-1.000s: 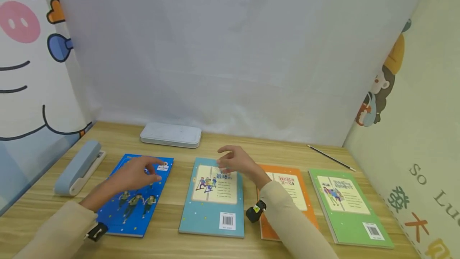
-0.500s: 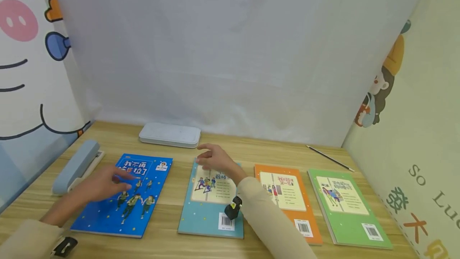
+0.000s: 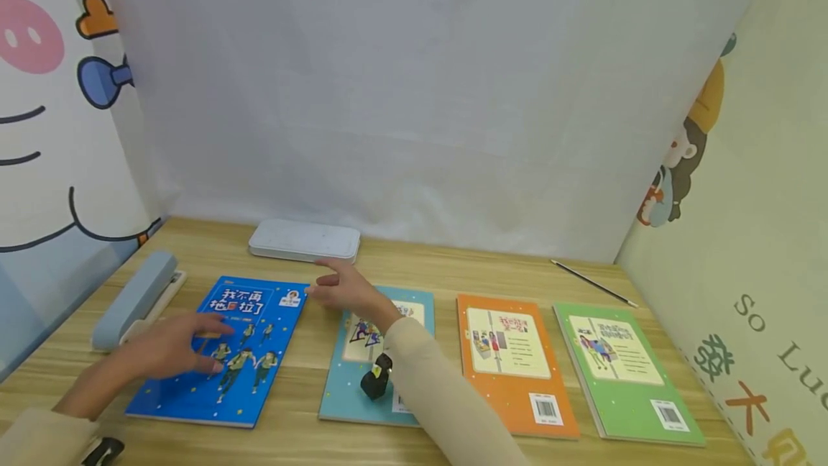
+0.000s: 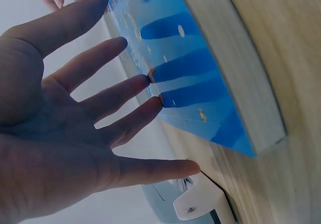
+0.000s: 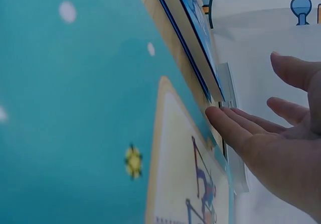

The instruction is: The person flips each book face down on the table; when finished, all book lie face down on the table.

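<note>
A blue book (image 3: 259, 340) with cartoon children on its cover lies on the table at the left in the head view. Over its left side is my left hand (image 3: 171, 347). In the left wrist view the fingers of that hand (image 4: 95, 98) are spread and extended, their tips at the glossy cover. My right hand (image 3: 349, 292) reaches left past the top of a teal book (image 3: 352, 398), fingertips near the blue book's upper right corner. Its fingers (image 5: 235, 128) are loosely extended in the right wrist view, with nothing held. The right forearm covers part of the teal book.
Farther right lie an orange book (image 3: 517, 394) and a green book (image 3: 637, 398). A blue and white stapler (image 3: 136, 300) stands at the left, close to the blue book. At the back are a pale pencil case (image 3: 304, 239) and a thin dark pencil (image 3: 594, 283).
My right hand has moved left from above the teal book toward the blue book. My left hand has shifted left and nearer to me, uncovering the blue book's title. The books stay in place.
</note>
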Action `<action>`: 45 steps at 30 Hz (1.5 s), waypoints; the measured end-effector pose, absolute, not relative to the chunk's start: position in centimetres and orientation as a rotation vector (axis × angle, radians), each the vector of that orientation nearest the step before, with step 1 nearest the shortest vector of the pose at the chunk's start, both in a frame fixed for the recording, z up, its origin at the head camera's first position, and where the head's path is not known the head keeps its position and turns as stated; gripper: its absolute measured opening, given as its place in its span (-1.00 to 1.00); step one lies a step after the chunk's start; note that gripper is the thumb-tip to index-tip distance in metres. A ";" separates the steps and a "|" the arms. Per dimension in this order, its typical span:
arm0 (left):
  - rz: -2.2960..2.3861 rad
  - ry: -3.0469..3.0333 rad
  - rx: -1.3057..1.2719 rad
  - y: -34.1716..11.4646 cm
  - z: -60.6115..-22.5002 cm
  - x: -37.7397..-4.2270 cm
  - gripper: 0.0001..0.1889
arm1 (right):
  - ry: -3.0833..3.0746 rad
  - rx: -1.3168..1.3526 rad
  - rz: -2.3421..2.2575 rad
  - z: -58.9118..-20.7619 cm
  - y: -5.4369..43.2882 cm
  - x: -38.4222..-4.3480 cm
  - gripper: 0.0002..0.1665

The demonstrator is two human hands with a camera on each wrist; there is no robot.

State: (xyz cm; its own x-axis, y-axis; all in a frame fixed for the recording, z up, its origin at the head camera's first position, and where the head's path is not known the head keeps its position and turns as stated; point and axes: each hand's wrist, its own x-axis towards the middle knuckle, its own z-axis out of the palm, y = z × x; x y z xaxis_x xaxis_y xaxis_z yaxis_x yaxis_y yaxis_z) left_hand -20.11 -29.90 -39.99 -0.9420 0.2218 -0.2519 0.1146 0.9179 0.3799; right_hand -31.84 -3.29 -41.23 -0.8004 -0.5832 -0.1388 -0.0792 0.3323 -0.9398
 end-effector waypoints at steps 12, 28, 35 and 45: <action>0.577 2.663 0.333 -30.3 -40.4 -19.3 -0.10 | 2.162 -0.461 -1.471 -41.7 -5.0 -31.1 -0.22; 0.551 2.623 0.362 -30.2 -40.3 -18.8 0.14 | 2.108 -0.359 -1.567 -41.4 -6.1 -31.5 -0.29; 0.561 2.621 0.360 -30.2 -40.6 -18.7 0.16 | 1.845 -0.224 -1.838 -41.6 -6.3 -31.8 -0.35; 0.543 2.629 0.342 -30.2 -40.7 -18.7 0.17 | 1.698 -0.033 -2.095 -42.6 -7.2 -31.5 -0.41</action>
State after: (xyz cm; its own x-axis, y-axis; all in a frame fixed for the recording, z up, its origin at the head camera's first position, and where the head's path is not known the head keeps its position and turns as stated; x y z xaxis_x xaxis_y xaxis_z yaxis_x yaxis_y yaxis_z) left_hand -18.75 -30.21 -40.69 -0.8762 0.3189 -0.3613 0.1495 0.8927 0.4252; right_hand -31.48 -7.23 -42.56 -0.9025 -0.3489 -0.2526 0.3193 -0.1481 -0.9360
